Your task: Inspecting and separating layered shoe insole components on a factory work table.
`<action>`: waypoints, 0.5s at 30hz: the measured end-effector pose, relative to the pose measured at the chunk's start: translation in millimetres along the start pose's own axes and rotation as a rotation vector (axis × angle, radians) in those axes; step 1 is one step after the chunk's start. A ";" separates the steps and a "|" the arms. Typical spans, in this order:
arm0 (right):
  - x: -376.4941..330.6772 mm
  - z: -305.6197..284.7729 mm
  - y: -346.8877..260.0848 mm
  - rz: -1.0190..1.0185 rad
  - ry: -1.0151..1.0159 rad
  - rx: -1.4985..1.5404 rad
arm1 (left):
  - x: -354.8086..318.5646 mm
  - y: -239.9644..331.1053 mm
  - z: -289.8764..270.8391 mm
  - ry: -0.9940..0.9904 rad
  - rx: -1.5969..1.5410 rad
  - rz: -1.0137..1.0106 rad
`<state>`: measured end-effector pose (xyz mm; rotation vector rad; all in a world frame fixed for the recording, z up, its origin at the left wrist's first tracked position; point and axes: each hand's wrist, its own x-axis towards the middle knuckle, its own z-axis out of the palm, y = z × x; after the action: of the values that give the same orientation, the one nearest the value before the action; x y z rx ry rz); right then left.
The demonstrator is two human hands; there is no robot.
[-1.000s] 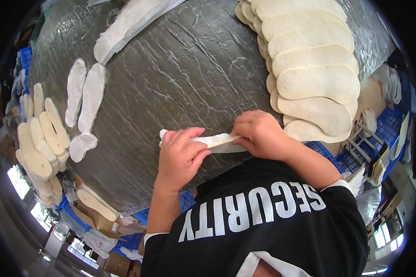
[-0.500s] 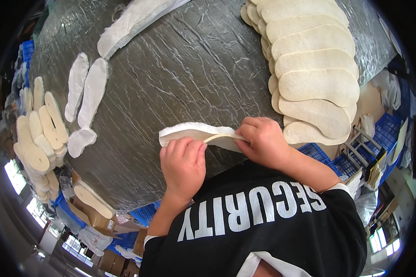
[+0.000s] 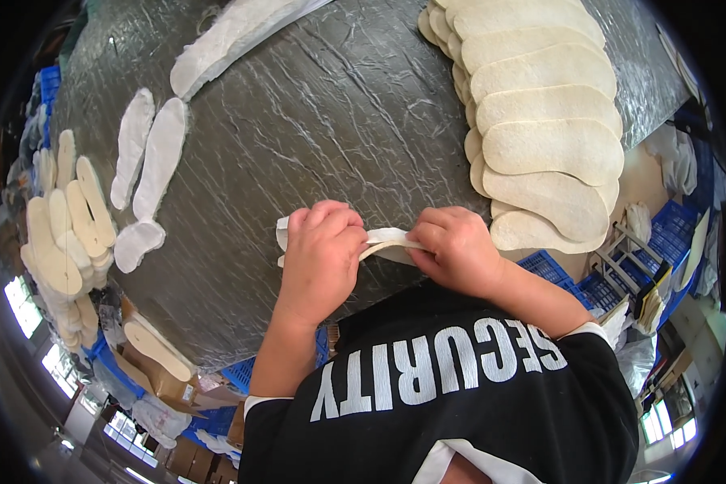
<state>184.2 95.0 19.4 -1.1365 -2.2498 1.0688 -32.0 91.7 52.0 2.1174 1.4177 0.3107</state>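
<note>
At the table's near edge, a shoe insole lies between my two hands, with a white fleecy layer behind and a cream layer bowed up in front. My left hand is closed over its left part, fingers curled across the far edge. My right hand pinches the right end between thumb and fingers. Both hands cover much of the insole, so its ends show only in part. Just right of my right hand begins a long overlapping row of cream insoles.
White fleecy pieces lie on the left of the dark, film-covered table, with a white stack at the far side. More insoles are piled past the left edge. Blue crates stand at lower right.
My left hand has moved up and over the insole, from its near edge to across its far edge. My right hand keeps its pinch at nearly the same spot.
</note>
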 end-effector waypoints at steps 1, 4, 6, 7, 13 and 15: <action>0.4 -1.5 -1.5 0.026 -0.009 -0.006 | -3.6 -0.3 3.8 0.007 -0.043 -0.043; -0.5 -1.1 -2.2 0.088 -0.023 -0.033 | -6.2 2.3 8.2 0.011 -0.070 -0.091; 0.8 -0.4 -3.8 0.117 -0.029 -0.051 | -4.8 5.2 9.3 0.009 -0.050 -0.101; 3.4 -1.0 -6.1 0.144 -0.056 -0.092 | -3.6 7.8 8.8 0.009 -0.005 -0.080; 15.3 -0.7 -12.4 0.113 -0.159 -0.277 | -1.9 14.8 8.7 0.029 0.083 -0.046; 18.4 1.2 -13.8 0.077 -0.135 -0.274 | -2.5 16.1 9.2 0.035 0.090 -0.043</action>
<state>165.7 104.1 29.6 -1.3032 -2.5376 0.9086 -16.2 82.0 54.0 2.1599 1.5208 0.2727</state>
